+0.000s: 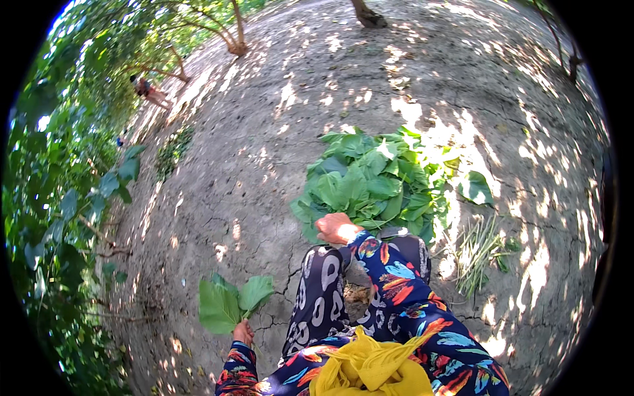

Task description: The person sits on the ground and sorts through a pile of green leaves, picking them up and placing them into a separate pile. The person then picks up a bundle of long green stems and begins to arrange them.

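Observation:
At the lower left, my left hand [243, 332] is closed around the stems of a small bunch of large green leaves [220, 307], held out beside my knee. My right hand [338, 228] is at the near edge of a big heap of broad green leaves [369, 178] on the ground in front of my knees. Its fingers curl at the leaves; whether they grip one cannot be told. One leaf [476, 188] lies apart, just right of the heap. Nearer me on the right lies a loose bundle of thin pale green stalks [475, 257].
Dry, cracked earth [223, 198] surrounds me, dappled with sun. Leafy branches [64, 198] line the left side. Tree trunks [369, 17] stand farther off at the top. Another person [148, 91] is in the distance at the upper left.

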Demonstrator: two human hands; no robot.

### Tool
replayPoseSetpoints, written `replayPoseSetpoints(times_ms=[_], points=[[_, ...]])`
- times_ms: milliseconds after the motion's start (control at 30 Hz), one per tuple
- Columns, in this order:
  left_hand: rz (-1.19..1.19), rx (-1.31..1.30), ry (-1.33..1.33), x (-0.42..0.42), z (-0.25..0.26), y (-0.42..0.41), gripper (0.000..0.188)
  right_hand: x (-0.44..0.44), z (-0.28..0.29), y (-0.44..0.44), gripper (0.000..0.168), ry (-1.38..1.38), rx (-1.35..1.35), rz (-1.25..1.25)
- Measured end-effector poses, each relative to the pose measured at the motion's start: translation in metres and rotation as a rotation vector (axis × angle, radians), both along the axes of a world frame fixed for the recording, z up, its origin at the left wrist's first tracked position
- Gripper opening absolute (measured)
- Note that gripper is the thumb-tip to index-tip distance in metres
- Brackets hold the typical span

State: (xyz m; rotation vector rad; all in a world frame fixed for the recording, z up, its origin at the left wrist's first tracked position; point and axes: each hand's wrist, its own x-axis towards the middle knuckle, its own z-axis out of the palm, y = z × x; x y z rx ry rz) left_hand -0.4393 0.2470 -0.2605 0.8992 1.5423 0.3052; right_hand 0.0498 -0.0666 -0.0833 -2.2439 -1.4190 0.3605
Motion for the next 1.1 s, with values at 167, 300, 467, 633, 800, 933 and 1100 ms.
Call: replayPoseSetpoints(times_ms=[167,300,467,633,800,933,1100], points=[[0.064,0.087,-0.044,-0.038,-0.039,-0.005,0.015,0.001,-0.002,0.0,0.024,-0.015,0.03,-0.002],[-0.006,0.093,-0.14,-0.006,-0.039,0.002,0.015,-0.001,-0.006,0.006,0.023,0.032,0.032,0.007],[-0.098,0.127,-0.2,0.094,-0.008,-0.003,0.019,-0.005,0.004,0.005,0.024,0.022,0.112,0.009],[-0.284,0.064,-0.191,0.206,0.088,-0.075,0.025,0.003,0.004,-0.008,0.022,0.027,0.074,-0.029],[-0.331,0.097,-0.147,0.2,0.098,-0.081,0.031,0.003,0.006,-0.005,0.023,0.008,0.105,-0.027],[-0.288,0.116,0.014,0.157,0.07,-0.069,0.029,0.001,0.002,-0.003,0.023,-0.004,0.111,-0.015],[-0.059,0.13,0.014,0.087,-0.008,-0.025,0.021,0.002,-0.001,-0.001,0.022,0.009,0.099,-0.014]])
